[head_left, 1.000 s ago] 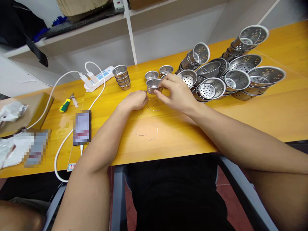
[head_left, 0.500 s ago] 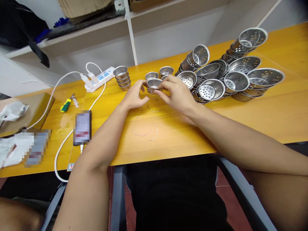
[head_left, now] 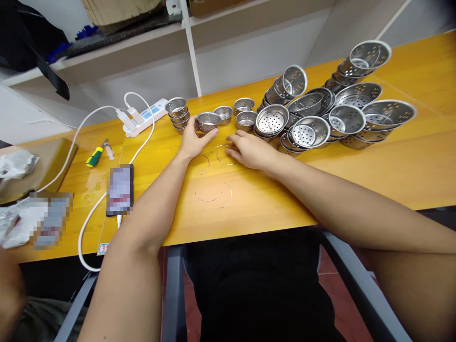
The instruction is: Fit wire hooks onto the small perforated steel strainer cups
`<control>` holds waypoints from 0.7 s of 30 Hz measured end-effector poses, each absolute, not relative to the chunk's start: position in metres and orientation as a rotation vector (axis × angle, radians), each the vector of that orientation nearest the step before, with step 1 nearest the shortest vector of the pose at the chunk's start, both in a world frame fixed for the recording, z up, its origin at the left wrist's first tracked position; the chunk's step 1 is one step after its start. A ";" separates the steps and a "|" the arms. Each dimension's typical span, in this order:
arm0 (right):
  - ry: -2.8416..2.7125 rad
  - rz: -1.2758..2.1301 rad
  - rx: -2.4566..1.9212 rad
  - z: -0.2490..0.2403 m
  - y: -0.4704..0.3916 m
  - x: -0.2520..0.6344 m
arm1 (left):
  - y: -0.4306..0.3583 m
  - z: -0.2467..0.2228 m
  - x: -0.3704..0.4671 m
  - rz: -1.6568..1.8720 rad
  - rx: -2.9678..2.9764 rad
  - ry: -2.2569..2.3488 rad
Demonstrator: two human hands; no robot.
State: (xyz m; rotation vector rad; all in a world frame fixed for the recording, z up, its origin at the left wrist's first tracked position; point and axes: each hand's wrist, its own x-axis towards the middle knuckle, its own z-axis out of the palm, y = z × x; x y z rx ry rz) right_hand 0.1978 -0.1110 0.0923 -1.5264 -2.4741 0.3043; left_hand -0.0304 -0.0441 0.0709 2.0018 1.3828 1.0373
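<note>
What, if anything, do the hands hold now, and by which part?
The left hand holds a small metal cup by its side wall. Whether the right hand pinches a wire is unclear.

The cups are smooth, glossy metal; the wires, bright metal. The counter looks like glossy wood. Near its back edge, the power strip looks smooth plastic; the bag, crinkled plastic.

Single head-worn view; faces forward, down; left hand, right hand close, mid-frame; shelving beyond.
</note>
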 end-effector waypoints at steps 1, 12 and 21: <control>-2.507 0.282 -1.562 0.092 -0.109 0.196 | -0.044 0.071 -0.030 1.031 2.001 1.386; -2.601 0.346 -1.687 0.115 -0.111 0.208 | -0.041 0.062 -0.030 1.000 2.073 1.336; -2.644 0.319 -1.759 0.114 -0.105 0.197 | -0.042 0.061 -0.030 1.014 2.068 1.298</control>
